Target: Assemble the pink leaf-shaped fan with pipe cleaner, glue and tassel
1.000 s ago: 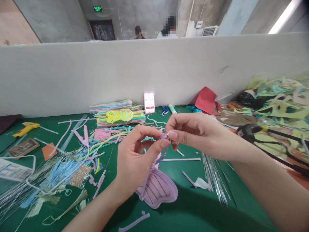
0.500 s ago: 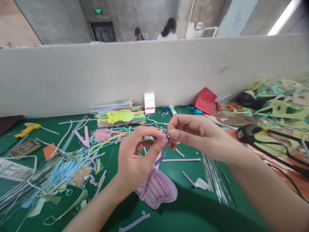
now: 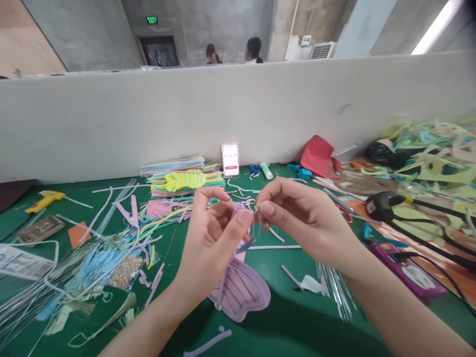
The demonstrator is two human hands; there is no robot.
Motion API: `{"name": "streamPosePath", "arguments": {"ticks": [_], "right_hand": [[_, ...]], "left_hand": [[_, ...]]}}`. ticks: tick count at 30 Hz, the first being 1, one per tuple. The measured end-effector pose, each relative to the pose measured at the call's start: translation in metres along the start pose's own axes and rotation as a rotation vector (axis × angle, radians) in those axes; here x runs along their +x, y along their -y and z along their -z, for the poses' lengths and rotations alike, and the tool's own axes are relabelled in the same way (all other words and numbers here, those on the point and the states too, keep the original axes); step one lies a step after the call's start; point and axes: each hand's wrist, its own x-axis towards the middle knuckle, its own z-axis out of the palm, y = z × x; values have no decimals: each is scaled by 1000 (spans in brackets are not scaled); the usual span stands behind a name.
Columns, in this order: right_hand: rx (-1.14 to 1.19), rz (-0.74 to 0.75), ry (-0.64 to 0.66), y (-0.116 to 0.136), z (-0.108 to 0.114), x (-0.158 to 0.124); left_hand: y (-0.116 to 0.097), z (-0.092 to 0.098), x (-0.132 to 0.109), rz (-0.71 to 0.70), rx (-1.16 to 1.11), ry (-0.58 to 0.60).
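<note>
My left hand [image 3: 211, 238] is closed around the upper part of a purple butterfly-shaped craft piece [image 3: 247, 292], its index finger lifted away from the thumb. The ribbed wing hangs below that hand and throws a shadow on the table. A purple end [image 3: 238, 208] shows between thumb and index finger. Just to the right, my right hand [image 3: 301, 213] pinches a thin grey-blue cord [image 3: 256, 225] between thumb and index finger. The cord dangles in a loop, and a small shiny bit, perhaps a metal ring, shows at the fingertips.
Bundled coloured fuzzy strips [image 3: 182, 181] and a lit phone [image 3: 230, 159] are at the back. A yellow glue gun [image 3: 46, 200], blue strands and a bag of beads [image 3: 126, 271] lie left. Silver wires [image 3: 336, 292], a purple device [image 3: 405, 272] and paper scraps are on the right.
My left index finger has lifted from the pinch, away from the thumb. The cord now hangs as a visible loop from my right fingertips. The butterfly barely moved.
</note>
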Motion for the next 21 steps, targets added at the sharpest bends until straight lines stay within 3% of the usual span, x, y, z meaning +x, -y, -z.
{"name": "streamPosePath", "arguments": {"ticks": [3, 8, 11, 16, 21], "right_hand": [[-64, 92, -129, -2, -8, -7], [-174, 209, -236, -9, -19, -15], [-240, 296, -282, -12, -24, -18], [-383, 425, -325, -9, -26, -21], [-474, 471, -306, -8, -20, -24]], "left_hand": [[-2, -2, -3, 48, 52, -23], [-8, -2, -8, -221, 410, -117], [-10, 0, -10, -306, 560, -125], [-10, 5, -10, -399, 652, -83], [-15, 13, -6, -446, 735, 84]]}}
